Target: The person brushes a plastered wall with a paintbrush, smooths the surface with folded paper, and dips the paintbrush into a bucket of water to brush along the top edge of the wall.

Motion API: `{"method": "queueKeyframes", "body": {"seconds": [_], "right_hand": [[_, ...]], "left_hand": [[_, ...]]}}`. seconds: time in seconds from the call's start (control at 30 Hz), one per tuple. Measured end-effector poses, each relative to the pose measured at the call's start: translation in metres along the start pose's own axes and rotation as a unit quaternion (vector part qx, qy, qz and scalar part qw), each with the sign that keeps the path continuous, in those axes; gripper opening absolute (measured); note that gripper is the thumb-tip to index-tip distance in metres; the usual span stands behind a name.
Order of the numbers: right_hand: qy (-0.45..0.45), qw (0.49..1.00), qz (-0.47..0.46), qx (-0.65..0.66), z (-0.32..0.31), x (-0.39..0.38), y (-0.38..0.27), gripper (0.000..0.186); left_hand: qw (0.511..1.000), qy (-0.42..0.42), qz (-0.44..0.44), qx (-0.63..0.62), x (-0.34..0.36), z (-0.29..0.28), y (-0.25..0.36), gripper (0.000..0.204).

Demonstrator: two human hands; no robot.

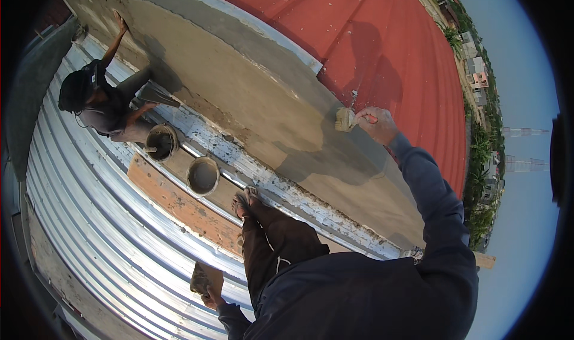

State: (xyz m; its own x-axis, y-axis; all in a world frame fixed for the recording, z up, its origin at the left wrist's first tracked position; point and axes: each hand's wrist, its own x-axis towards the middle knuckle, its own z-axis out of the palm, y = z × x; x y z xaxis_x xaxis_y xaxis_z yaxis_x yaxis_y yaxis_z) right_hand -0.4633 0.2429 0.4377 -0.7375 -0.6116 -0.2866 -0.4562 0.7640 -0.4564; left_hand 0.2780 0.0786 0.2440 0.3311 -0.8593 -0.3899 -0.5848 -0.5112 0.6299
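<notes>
My right hand (378,125) is closed on the red handle of a wide brush with pale bristles (345,119). The bristles are at the upper part of the smooth grey-brown plastered wall (263,95), near its top edge. Low on the left, my left hand (210,298) grips a square, flat board smeared with mortar (206,278), held out over the metal roofing. Whether that board has a handle beneath it cannot be seen. Darker, damp-looking plaster and my shadow lie below the brush.
Two buckets, one with dark mortar (161,143) and one with greyish contents (203,175), stand by my feet near a brown plank (179,199). A co-worker (107,101) crouches at the left, one hand against the wall. Ridged silver roofing (89,178) and red roofing (406,53) flank the wall.
</notes>
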Motion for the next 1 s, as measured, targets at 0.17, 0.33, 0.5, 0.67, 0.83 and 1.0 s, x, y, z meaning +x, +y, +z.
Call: {"method": "queueKeyframes", "body": {"seconds": [0.17, 0.33, 0.5, 0.67, 0.83, 1.0], "right_hand": [[0.161, 0.977, -0.093, 0.102, 0.017, 0.047, -0.053, 0.017], [0.146, 0.98, -0.084, 0.105, 0.041, 0.094, -0.053, 0.02], [0.082, 0.992, 0.057, 0.075, 0.031, -0.02, 0.042, 0.021], [0.131, 0.975, 0.174, -0.029, 0.016, -0.142, 0.11, 0.019], [0.282, 0.946, 0.142, 0.071, 0.022, -0.12, 0.035, 0.018], [0.348, 0.897, 0.1, 0.252, 0.095, -0.052, -0.003, 0.016]], "left_hand": [[0.997, -0.022, 0.042, 0.054, 0.02, 0.003, 0.02, 0.047], [0.992, -0.03, 0.123, -0.012, 0.051, 0.023, 0.072, 0.057], [0.993, -0.015, 0.12, -0.007, 0.055, 0.016, 0.091, 0.051], [0.992, -0.002, 0.072, 0.104, 0.059, 0.009, 0.074, 0.048], [0.977, -0.04, 0.107, 0.182, 0.067, 0.021, 0.101, 0.05], [0.963, -0.057, 0.172, 0.197, 0.105, 0.054, 0.16, 0.051]]}}
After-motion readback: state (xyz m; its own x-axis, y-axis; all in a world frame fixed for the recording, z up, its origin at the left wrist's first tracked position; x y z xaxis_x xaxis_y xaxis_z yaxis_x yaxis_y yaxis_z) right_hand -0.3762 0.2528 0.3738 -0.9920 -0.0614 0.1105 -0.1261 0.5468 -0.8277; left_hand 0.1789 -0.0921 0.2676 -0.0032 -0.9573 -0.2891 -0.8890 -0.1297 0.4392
